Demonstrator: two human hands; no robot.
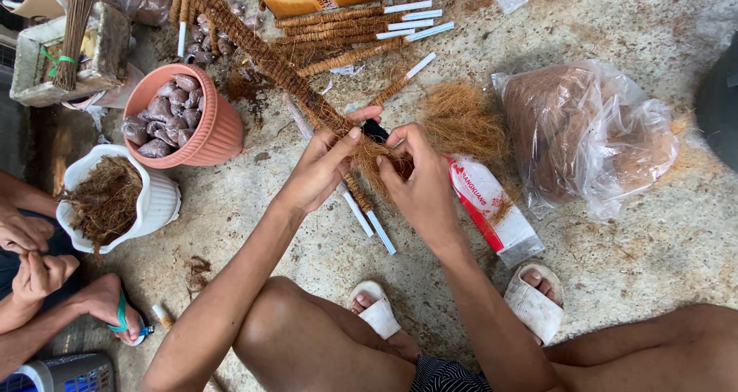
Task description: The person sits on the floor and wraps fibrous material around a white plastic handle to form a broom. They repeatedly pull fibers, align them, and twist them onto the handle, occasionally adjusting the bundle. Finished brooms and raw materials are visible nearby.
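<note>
My left hand (323, 165) grips a long pole wrapped in brown coir fibre (269, 58) that runs from my hands up to the top left. My right hand (419, 177) pinches loose coir and a dark thread spool (375, 131) against the same pole, close beside the left hand. Below my hands two bare white tubes (369, 219) stick out toward my knees. A loose tuft of coir fibre (461, 115) lies just right of my hands.
Several finished coir-wrapped sticks (346, 31) lie at the top. A pink pot of brown husk pieces (184, 115) and a white pot of fibre (115, 200) stand at left. A clear bag of fibre (584, 131) and a red-white packet (492, 207) lie at right. Another person's hands (27, 254) work at far left.
</note>
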